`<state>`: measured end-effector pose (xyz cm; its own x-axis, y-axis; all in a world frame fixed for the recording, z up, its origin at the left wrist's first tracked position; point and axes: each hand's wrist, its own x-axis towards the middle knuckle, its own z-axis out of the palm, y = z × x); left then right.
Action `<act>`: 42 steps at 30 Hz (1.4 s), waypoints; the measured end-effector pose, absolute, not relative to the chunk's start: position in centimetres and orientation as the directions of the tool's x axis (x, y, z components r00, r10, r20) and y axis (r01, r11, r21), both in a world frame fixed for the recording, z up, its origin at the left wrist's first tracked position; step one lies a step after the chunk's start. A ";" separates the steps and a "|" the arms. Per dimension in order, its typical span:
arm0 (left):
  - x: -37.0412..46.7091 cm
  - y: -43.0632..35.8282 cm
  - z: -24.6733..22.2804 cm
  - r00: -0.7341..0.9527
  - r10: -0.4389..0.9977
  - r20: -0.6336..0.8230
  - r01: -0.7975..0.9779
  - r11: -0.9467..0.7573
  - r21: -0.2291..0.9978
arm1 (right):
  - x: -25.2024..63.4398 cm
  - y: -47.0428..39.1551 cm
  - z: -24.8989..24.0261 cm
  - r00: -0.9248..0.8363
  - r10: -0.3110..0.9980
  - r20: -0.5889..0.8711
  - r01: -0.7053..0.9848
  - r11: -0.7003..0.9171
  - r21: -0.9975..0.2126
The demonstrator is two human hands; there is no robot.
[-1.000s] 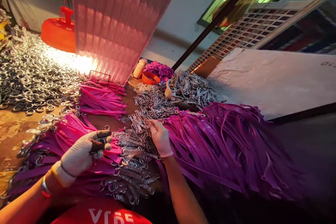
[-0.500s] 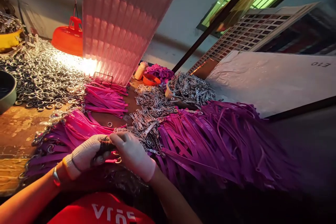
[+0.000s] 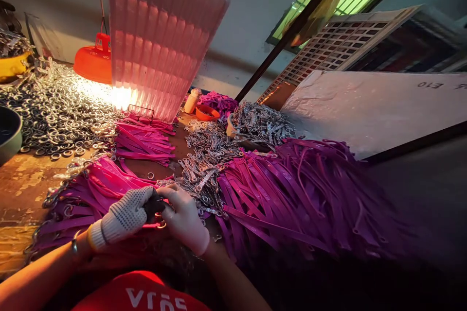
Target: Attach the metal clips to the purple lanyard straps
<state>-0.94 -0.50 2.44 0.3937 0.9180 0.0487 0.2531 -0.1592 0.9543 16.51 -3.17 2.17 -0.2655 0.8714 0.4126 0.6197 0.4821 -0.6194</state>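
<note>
My left hand (image 3: 129,214), in a dotted white knit glove with dark-stained fingertips, is closed in front of my body. Against it, my right hand (image 3: 188,221) in a plain white glove is also closed, and the fingertips of both meet. A pink strap (image 3: 150,226) with a metal ring (image 3: 161,225) at its end shows just below the fingers; the gripped part is hidden. Left of the hands lies a bundle of pink straps (image 3: 105,180) with metal rings at their ends. A heap of small metal clasps (image 3: 199,172) lies just beyond my right hand.
A big pile of purple straps (image 3: 292,194) spreads to the right. Metal rings (image 3: 54,112) are heaped at left under an orange lamp (image 3: 93,63), beside a hanging translucent ribbed sheet (image 3: 160,43). Behind are a bowl of metal clasps (image 3: 262,121) and an orange dish (image 3: 207,112).
My left hand has turned so that its dotted side shows more, and my right hand has shifted slightly left. The fingertips stay together. The whole view has shifted a little.
</note>
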 end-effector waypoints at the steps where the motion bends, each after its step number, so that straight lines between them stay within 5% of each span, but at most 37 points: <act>1: -0.7 -0.2 2.3 0.392 0.920 0.015 0.251 -0.123 0.960 | 16.3 -3.1 1.8 -0.235 0.879 0.415 0.602 0.467 -0.647; 6: 0.9 1.0 2.0 0.515 0.786 -0.342 -0.017 0.409 0.913 | 16.0 -3.2 0.9 -0.101 0.866 0.490 0.809 0.358 -0.466; 8: 2.0 1.8 2.5 0.560 0.734 -0.384 -0.118 0.529 0.840 | 16.4 -3.1 1.0 -0.013 0.872 0.489 0.798 0.304 -0.521; 10: 3.2 3.3 3.1 0.583 0.731 -0.355 -0.093 0.494 0.865 | 17.1 -2.8 1.2 0.075 0.928 0.366 0.633 0.239 -0.736; 12: 4.7 5.9 3.3 0.604 0.748 -0.274 0.137 0.242 0.961 | 18.1 -2.2 1.1 0.137 0.973 0.185 0.418 0.112 -0.901; 15: 7.0 11.3 2.3 0.605 0.783 -0.143 0.508 -0.242 0.827 | 19.6 -1.5 0.5 0.305 0.948 0.089 0.288 -0.003 -0.958; 20: 10.4 19.0 -0.9 0.539 0.838 -0.082 0.675 -0.372 0.638 | 20.3 -2.0 -0.4 0.304 0.942 0.141 0.249 0.064 -0.966; 24: 11.2 20.1 -2.1 0.548 0.832 -0.087 0.695 -0.395 0.601 | 20.5 -2.6 -0.2 0.222 0.963 0.153 0.251 0.096 -0.963; 30: 9.0 16.8 0.5 0.491 0.871 -0.016 0.604 -0.328 0.727 | 20.8 -3.1 0.0 0.155 0.974 0.167 0.316 0.111 -0.942; 35: 3.6 10.2 4.5 0.528 0.797 -0.293 0.339 0.118 0.933 | 20.3 -2.6 0.8 0.105 0.950 0.293 0.384 0.233 -0.894; 39: 0.0 5.1 5.6 0.535 0.782 -0.319 0.170 0.270 0.948 | 19.1 -2.1 1.9 -0.069 0.909 0.411 0.524 0.383 -0.760; 42: -0.9 2.8 5.2 0.531 0.789 -0.307 0.188 0.244 0.951 | 17.9 -2.1 2.7 -0.184 0.904 0.386 0.738 0.386 -0.553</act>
<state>-0.95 2.81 5.17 0.5315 0.7893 -0.3075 0.1882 0.2439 0.9514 17.88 -2.12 2.73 -0.1841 0.9041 0.3856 0.7385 0.3862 -0.5528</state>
